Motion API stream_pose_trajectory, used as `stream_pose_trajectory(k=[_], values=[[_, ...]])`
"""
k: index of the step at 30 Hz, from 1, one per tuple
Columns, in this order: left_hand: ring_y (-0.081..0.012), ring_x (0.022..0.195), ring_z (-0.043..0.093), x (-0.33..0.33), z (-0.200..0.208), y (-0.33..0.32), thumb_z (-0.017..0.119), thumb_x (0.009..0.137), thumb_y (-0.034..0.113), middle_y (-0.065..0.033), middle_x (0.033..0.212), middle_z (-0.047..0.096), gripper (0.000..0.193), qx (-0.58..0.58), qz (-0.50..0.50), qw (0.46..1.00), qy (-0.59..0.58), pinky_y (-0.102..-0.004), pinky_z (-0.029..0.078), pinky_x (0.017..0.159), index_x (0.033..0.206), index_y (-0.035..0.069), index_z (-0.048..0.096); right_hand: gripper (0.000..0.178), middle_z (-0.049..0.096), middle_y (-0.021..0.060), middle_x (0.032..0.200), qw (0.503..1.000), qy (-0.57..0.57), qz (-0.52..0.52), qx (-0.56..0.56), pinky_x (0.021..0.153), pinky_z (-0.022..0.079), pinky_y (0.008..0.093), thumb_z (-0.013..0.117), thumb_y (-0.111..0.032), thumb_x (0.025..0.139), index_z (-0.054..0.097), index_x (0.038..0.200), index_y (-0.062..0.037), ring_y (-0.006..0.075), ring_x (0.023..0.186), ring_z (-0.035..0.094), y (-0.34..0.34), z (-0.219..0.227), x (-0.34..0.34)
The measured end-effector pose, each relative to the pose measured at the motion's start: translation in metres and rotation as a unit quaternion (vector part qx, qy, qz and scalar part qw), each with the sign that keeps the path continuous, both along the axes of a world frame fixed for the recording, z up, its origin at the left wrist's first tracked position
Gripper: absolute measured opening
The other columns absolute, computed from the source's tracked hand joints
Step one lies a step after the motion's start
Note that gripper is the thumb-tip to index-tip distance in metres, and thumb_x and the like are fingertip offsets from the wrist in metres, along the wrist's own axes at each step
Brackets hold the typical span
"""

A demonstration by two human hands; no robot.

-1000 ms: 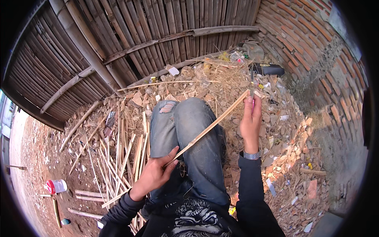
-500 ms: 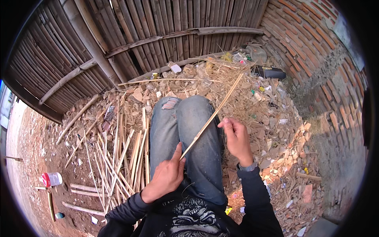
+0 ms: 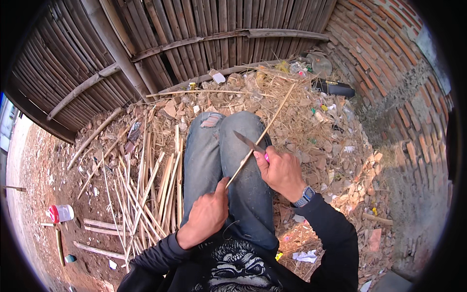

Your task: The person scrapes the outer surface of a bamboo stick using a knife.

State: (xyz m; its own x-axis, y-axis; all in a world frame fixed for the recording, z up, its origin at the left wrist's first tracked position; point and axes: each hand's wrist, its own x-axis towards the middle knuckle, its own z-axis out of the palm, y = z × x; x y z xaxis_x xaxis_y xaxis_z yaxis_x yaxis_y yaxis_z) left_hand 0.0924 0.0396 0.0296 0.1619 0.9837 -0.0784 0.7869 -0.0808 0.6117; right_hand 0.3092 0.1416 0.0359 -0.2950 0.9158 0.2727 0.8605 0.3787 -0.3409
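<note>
A long, thin bamboo strip (image 3: 269, 124) slants across my right thigh, its far end over the straw. My left hand (image 3: 208, 214) is closed on the strip's near end, thumb and finger pinching it above my lap. In my right hand (image 3: 283, 176) is a knife (image 3: 249, 141) with a dark blade and a pink handle, mostly covered by my fingers. The blade lies across the strip, about midway along, its tip pointing up and left. My jeans (image 3: 204, 151) are under both hands.
Many split bamboo strips (image 3: 168, 187) lie in a pile left of my legs. A red-lidded clear tub (image 3: 62, 213) stands farther left. Rubble, straw and litter cover the ground. A bamboo wall (image 3: 209, 58) rises ahead, a brick wall (image 3: 413, 121) to the right.
My right hand has turned inward, and its knife blade now shows across the strip. The strip has rolled to show a narrower side. My left hand keeps its grip.
</note>
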Motion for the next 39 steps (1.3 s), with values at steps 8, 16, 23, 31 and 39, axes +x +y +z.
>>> stream_pose_trajectory(k=[8,16,23,31,39], values=[[-0.0538,0.067,0.065,-0.01,0.007,-0.01,0.051,0.102,0.014,-0.0313,0.069,0.064,0.038,-0.011,-0.013,1.0,-0.005,-0.0631,0.051,0.063,0.138,0.002,0.049,0.049,0.062,0.0247,0.064,0.985,-0.01,-0.15,0.084,0.057,0.047,0.0566,0.049,-0.044,0.108,0.06,0.087,-0.0015,0.048,0.065,0.064,0.098,0.02,0.1],[-0.0508,0.058,0.06,-0.017,0.005,-0.006,0.056,0.1,0.006,-0.0314,0.063,0.058,0.028,0.049,-0.018,0.997,-0.051,-0.0592,0.044,0.057,0.125,-0.006,0.055,0.036,0.058,0.0148,0.06,0.973,0.113,-0.123,0.157,0.051,0.042,0.0475,0.056,-0.037,0.107,0.057,0.087,-0.0064,0.0407,0.056,0.061,0.064,0.047,0.056],[-0.05,0.059,0.06,-0.017,0.004,-0.006,0.057,0.1,0.006,-0.0312,0.063,0.058,0.024,0.052,-0.019,0.997,-0.056,-0.0569,0.044,0.055,0.121,-0.005,0.057,0.043,0.061,0.0133,0.06,0.995,0.011,0.077,0.065,0.049,0.049,0.0466,0.063,-0.046,0.1,0.058,0.08,-0.0079,0.0358,0.054,0.066,0.001,0.0,0.011],[-0.0517,0.062,0.062,-0.029,0.009,-0.014,0.055,0.102,0.01,-0.0315,0.062,0.059,0.021,0.007,-0.022,0.999,-0.041,-0.0608,0.047,0.058,0.119,0.0,0.057,0.054,0.071,0.0283,0.081,0.951,-0.087,-0.295,0.025,0.07,0.052,0.0556,0.045,-0.047,0.108,0.07,0.098,-0.0006,0.0457,0.08,0.071,0.154,0.003,0.166],[-0.0509,0.062,0.06,-0.033,0.011,-0.01,0.055,0.1,0.005,-0.031,0.066,0.058,0.021,0.018,-0.014,0.999,-0.042,-0.0572,0.045,0.059,0.12,0.0,0.061,0.045,0.058,0.0163,0.067,0.968,0.228,-0.108,0.008,0.061,0.044,0.043,0.05,-0.04,0.11,0.064,0.098,0.0008,0.0313,0.061,0.058,0.104,0.033,0.098]])
